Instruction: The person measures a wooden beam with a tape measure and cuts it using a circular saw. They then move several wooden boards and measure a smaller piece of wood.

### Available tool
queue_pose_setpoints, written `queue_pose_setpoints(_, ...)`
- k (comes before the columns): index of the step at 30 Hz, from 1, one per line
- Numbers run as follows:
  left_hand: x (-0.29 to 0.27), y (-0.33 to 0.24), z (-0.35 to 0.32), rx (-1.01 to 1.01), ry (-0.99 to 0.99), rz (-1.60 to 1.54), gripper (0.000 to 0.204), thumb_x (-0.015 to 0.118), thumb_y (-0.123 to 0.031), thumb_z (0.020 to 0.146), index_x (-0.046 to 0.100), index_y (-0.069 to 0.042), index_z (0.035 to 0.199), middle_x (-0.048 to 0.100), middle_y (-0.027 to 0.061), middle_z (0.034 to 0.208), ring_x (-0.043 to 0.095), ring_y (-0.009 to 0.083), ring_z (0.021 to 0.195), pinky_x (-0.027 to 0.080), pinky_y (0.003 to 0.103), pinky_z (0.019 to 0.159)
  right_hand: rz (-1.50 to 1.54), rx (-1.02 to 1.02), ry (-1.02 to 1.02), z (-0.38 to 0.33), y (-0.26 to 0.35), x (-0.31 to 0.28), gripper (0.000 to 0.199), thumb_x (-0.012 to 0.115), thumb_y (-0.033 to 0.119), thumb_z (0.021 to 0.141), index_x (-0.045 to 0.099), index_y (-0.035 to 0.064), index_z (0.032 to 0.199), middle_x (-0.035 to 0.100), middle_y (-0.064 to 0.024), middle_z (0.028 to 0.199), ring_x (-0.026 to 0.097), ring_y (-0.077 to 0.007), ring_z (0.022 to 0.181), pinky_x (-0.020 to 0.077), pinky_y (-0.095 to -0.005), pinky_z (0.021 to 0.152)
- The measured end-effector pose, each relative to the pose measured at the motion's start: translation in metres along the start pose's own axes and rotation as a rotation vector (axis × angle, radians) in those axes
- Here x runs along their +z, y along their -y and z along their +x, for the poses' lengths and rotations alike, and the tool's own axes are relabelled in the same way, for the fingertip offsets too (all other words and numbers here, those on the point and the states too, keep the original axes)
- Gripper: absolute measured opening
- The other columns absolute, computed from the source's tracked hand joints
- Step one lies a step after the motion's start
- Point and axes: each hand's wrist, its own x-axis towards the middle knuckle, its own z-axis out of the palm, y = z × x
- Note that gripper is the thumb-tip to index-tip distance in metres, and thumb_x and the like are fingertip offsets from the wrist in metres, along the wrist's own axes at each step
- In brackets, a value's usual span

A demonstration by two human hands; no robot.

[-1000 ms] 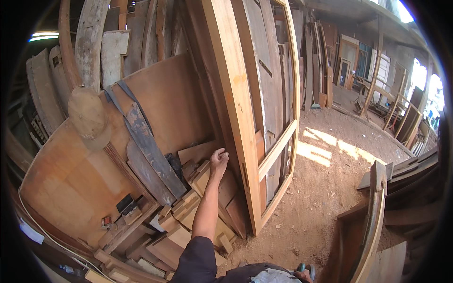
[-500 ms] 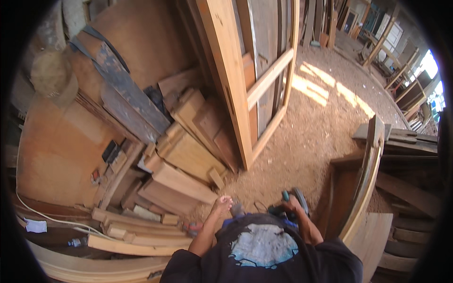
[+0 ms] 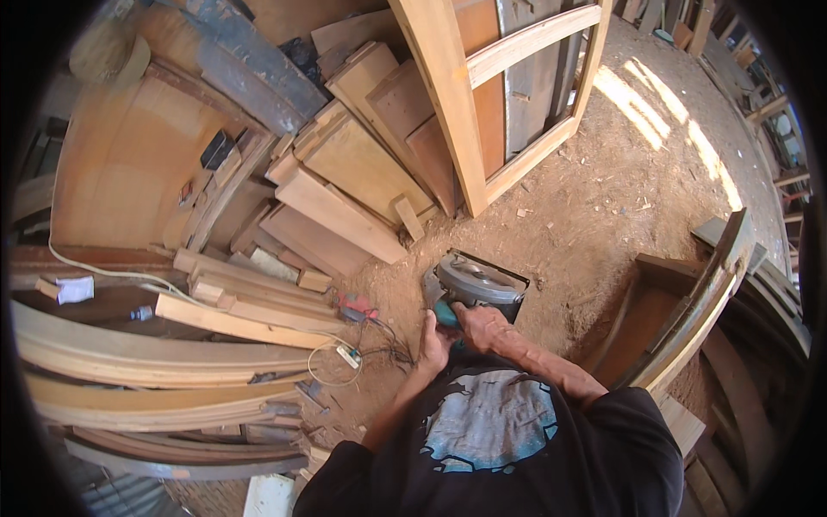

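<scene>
A circular saw [image 3: 476, 283] with a grey blade guard, a flat base plate and a teal body is held out just ahead of my torso, over the sawdust-covered ground. My right hand [image 3: 487, 328] wraps round its teal handle from the right. On the other side my left hand [image 3: 433, 339] is closed against the saw's rear end, thumb up; its fingers are partly hidden. To the left, a red corded power tool [image 3: 357, 307] rests by the wood, and a small extension socket [image 3: 349, 356] lies among tangled cords on the ground.
A wooden frame [image 3: 465, 129] stands upright ahead. Boards and offcuts [image 3: 345, 189] are stacked on the left, with long curved timbers [image 3: 155, 353] below them. Close on my right stands a curved wooden piece [image 3: 698, 306]. Sunlit patches [image 3: 633, 103] fall on the ground beyond.
The circular saw has come from my right side to in front of me, raised by my right hand. My left hand has moved onto it. The view has tilted downward.
</scene>
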Motion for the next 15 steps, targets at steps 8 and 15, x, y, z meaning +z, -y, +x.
queue_pose_setpoints(8, 0.023, 0.048, -0.024, -0.102, 0.015, -0.487, 0.03, 0.06, -0.04, 0.095, 0.062, -0.011, 0.102, 0.065, 0.0067, 0.106, 0.06, 0.0234, 0.106, 0.047, 0.043, 0.097, -0.131, -0.05, 0.291, -0.016, -0.019, 0.042, 0.038, 0.059, 0.015, 0.086, 0.048, -0.0023, 0.118, 0.068, -0.029, 0.102, 0.068, -0.043, 0.096, 0.0543, -0.0499, 0.083)
queue_pose_setpoints(15, 0.009, 0.065, -0.048, -0.177, 0.01, -0.7, 0.023, 0.062, -0.034, 0.086, 0.062, -0.011, 0.09, 0.066, 0.0087, 0.097, 0.063, 0.0296, 0.098, 0.05, 0.046, 0.094, -0.257, -0.135, 0.366, -0.035, 0.002, 0.053, 0.05, 0.061, 0.018, 0.084, 0.041, -0.0067, 0.123, 0.062, -0.0329, 0.115, 0.063, -0.0458, 0.11, 0.0519, -0.0503, 0.09)
